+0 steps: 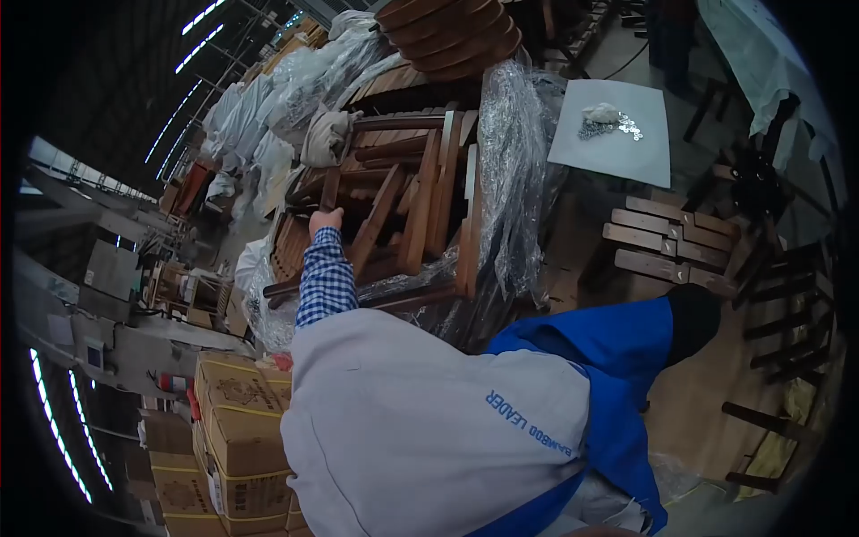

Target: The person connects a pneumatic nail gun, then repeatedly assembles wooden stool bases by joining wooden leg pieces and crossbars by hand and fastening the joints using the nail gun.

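Note:
My left hand [327,220], in a blue-and-white checked sleeve, reaches into a heap of brown wooden frame parts [419,201]. Its fingers are closed round the lower end of a dark wooden slat [331,187], just below a crumpled beige cloth [328,137]. More slats and frames lie crosswise to the right of the hand. Clear plastic wrap [514,179] hangs down the heap's right side. My right hand is out of view. My grey top with blue lettering fills the foreground.
A white board [613,161] carries small metal pieces [631,125] and a whitish bundle. Light-topped wooden parts [662,237] lie below it. Round wooden pieces [452,36] are stacked at the back. Strapped cartons [242,403] stand at lower left. Part of a person [671,40] shows at the top right.

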A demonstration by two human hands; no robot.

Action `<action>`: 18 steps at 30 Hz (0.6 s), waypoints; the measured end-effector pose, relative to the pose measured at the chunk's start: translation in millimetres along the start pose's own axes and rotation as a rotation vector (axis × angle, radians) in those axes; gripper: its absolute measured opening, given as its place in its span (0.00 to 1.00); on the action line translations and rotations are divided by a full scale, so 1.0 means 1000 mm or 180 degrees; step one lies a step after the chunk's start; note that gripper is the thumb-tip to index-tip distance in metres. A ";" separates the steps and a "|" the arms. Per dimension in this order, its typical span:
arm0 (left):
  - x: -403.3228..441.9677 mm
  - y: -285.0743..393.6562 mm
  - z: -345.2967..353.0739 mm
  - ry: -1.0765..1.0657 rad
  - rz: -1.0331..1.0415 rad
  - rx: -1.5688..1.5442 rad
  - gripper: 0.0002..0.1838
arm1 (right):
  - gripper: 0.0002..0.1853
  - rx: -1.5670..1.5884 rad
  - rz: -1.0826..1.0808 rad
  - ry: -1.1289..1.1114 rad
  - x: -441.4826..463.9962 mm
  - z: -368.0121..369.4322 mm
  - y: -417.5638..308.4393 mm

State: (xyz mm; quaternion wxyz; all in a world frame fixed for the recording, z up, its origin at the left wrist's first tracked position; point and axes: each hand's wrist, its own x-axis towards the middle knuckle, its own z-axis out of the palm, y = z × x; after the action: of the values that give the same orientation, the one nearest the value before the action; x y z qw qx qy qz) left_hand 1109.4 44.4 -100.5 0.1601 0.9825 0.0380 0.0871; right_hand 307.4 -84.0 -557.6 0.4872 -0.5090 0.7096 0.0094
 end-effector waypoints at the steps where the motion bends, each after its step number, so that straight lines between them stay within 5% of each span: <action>1: 0.005 -0.016 0.003 0.0057 0.0055 0.0105 0.30 | 0.26 -0.0002 -0.0071 -0.0014 0.005 0.005 -0.011; 7: 0.009 -0.034 0.000 -0.0140 0.0400 0.0274 0.35 | 0.27 -0.0125 -0.0444 -0.0128 0.028 0.023 -0.049; 11: 0.014 -0.013 0.016 -0.2114 0.0597 0.0640 0.45 | 0.27 -0.0177 -0.0533 -0.0029 0.041 0.014 -0.059; 13: -0.024 0.001 0.001 -0.2061 0.0849 0.0837 0.48 | 0.27 -0.0180 -0.0562 -0.0016 0.048 0.021 -0.063; 15: -0.025 0.012 0.014 -0.1817 0.0891 0.1355 0.45 | 0.27 -0.0101 -0.0393 0.0024 0.031 0.036 -0.036; 18: 0.023 -0.016 0.048 -0.2572 0.0641 0.0894 0.39 | 0.27 0.0056 0.0055 0.0272 0.054 0.060 0.075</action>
State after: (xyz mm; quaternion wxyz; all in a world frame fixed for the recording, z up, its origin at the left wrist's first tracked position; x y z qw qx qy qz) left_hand 1140.1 46.9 -146.9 0.0177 0.9487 -0.1123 -0.2950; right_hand 292.9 -55.1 -663.2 0.4608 -0.4985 0.7342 -0.0144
